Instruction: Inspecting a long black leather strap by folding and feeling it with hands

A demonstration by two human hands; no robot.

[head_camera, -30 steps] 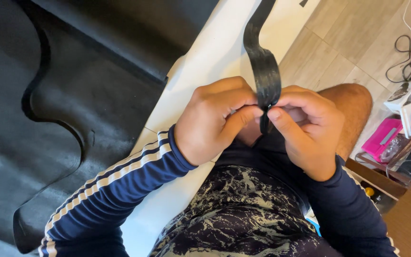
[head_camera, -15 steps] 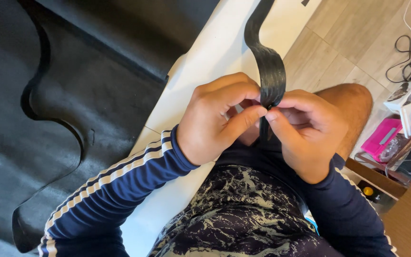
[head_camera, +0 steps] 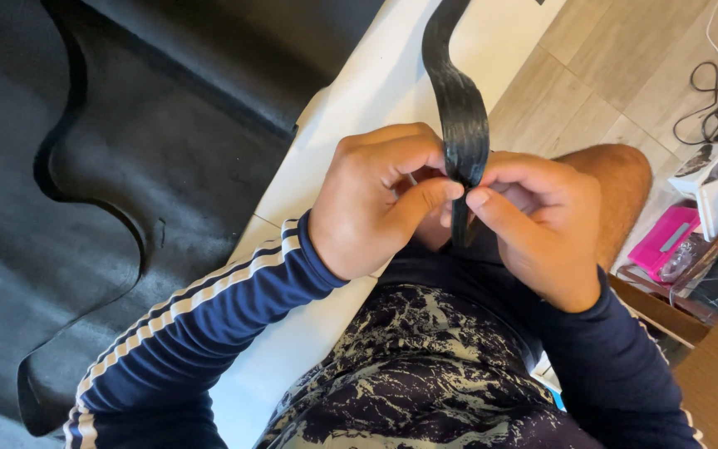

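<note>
Head view looks straight down on a long black strip [head_camera: 462, 116], flat and faintly ribbed, which runs from the upper edge of the frame down to the person's lap, where both hands meet on it. Its lower end is pinched between the thumb and fingers of the left hand [head_camera: 380, 195] and those of the right hand [head_camera: 533, 220], so each hand is closed tight on the same short stretch, thumbs almost touching, with the strip passing between them and a small tail showing just below. As a judgement, the grip is narrow and sits right at the end of the strip: if either thumb eases, the end could slide out and the strip could swing away over the white tabletop [head_camera: 359, 108]. A twist in the strip also looks possible, since it already bends and turns above the hands. Left of the strip lies a large black rubber sheet [head_camera: 126, 166] with a curved cut edge, well apart from it. Right of the strip, beyond a bare knee [head_camera: 617, 183], a pink box [head_camera: 662, 241] and cables [head_camera: 712, 91] lie on the wooden floor.
</note>
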